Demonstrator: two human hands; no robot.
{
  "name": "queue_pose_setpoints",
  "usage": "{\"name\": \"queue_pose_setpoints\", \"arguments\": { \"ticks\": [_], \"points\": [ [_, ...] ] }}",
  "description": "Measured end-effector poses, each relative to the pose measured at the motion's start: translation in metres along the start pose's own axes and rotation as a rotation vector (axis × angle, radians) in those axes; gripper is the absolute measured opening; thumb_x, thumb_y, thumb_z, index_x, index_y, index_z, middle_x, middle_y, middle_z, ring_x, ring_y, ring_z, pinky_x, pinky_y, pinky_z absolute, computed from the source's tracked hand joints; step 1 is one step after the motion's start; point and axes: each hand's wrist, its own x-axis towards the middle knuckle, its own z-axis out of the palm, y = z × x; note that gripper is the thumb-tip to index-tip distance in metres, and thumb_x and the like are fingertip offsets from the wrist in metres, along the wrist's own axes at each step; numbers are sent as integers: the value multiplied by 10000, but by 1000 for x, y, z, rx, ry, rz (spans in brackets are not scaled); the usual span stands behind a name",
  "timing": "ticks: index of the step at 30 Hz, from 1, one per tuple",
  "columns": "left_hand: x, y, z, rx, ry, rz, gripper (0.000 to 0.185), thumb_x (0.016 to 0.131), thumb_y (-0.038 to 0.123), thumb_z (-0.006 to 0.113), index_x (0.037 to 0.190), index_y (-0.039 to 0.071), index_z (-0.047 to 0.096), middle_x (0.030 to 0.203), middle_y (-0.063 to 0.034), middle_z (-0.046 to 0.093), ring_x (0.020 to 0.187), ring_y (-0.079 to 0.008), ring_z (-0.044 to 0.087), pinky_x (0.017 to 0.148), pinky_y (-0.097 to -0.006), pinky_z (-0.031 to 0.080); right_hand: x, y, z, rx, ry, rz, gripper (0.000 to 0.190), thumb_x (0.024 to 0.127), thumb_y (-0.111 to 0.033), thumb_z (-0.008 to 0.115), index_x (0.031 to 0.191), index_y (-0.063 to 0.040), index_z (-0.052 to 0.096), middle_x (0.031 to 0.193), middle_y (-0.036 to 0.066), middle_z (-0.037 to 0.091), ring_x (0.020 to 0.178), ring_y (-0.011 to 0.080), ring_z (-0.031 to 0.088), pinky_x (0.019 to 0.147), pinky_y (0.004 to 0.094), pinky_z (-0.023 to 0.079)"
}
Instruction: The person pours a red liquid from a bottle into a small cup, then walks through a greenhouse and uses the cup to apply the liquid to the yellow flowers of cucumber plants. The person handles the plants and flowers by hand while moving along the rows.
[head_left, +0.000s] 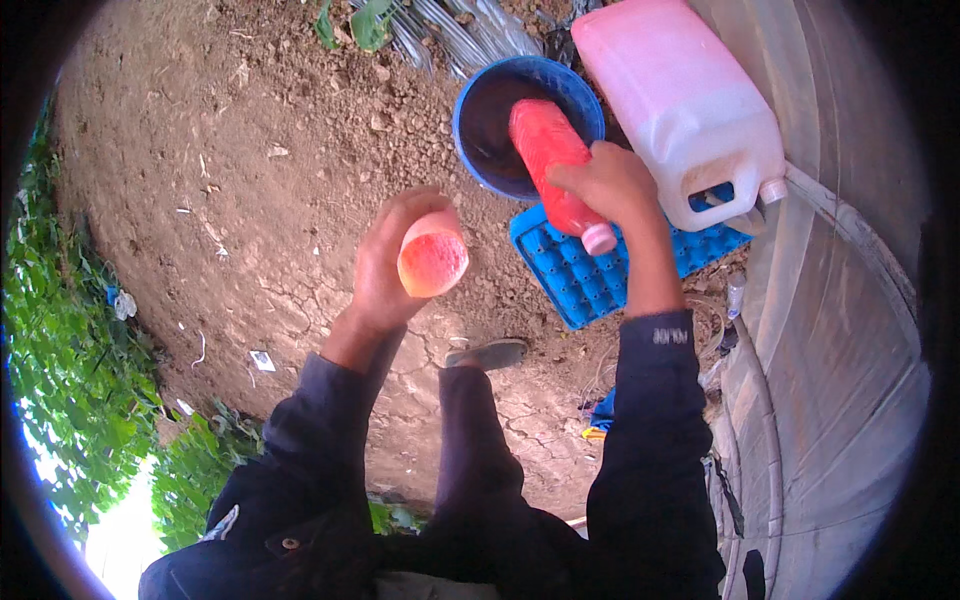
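My left hand (382, 259) is wrapped around a pinkish plastic cup or measuring beaker (433, 259), its open mouth facing me; how much is inside I cannot tell. My right hand (611, 180) grips a plastic bottle of red liquid (551, 161) near its pale pink cap, which is on. The bottle's base reaches over a blue bucket (592, 97) that holds dark liquid. Beside the bucket lies a large translucent jerrycan (705, 112) with pink contents, its capped neck towards the plastic sheeting.
A blue plastic egg tray (574, 289) lies partly under the jerrycan on cracked soil. Plastic sheeting (840, 300) with a pipe (765, 397) runs along the right. Leafy plants (67, 360) grow at the left. Silvery plastic film (450, 34) lies beyond the bucket.
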Motion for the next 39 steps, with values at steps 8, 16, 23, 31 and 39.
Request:
{"name": "queue_pose_setpoints", "arguments": {
  "ticks": [8,16,23,31,39],
  "points": [
    [6,-7,-1,-48,48,23,699,799,136,987,1408,61,650,1457,-164,675,1343,-312,666,1130,-441,536,82,16,29,9,108,141,930,894,-756,671,1376,37,734,1305,305,753,1207,423,747,999,502,590],
    [11,-6,-1,-105,65,-29,689,813,131,979,1410,59,642,1475,-167,660,1371,-312,642,1158,-448,515,16,64,127,1232,396,327,643,1085,-589,658,1274,26,652,1123,143,709,1000,247,747,754,367,656],
    [12,-11,-1,-93,53,-33,694,817,122,976,1415,52,631,1487,-181,647,1378,-313,635,1163,-452,509,41,15,173,1798,26,469,497,1086,-398,694,1334,26,615,1244,177,706,1087,343,748,833,465,691],
    [9,-14,-4,-65,16,-17,681,823,135,976,1408,48,639,1483,-183,654,1362,-312,649,1147,-443,521,50,-3,193,1723,135,545,475,1032,-173,641,1457,-3,515,1364,224,647,1182,438,704,959,601,652],
    [6,-17,-10,-107,11,-25,662,821,115,955,1399,47,641,1460,-179,660,1359,-312,650,1148,-449,516,20,-73,257,2207,-48,497,584,968,-115,595,1536,-114,459,1384,172,635,1138,448,735,958,569,662]
  ]
}}
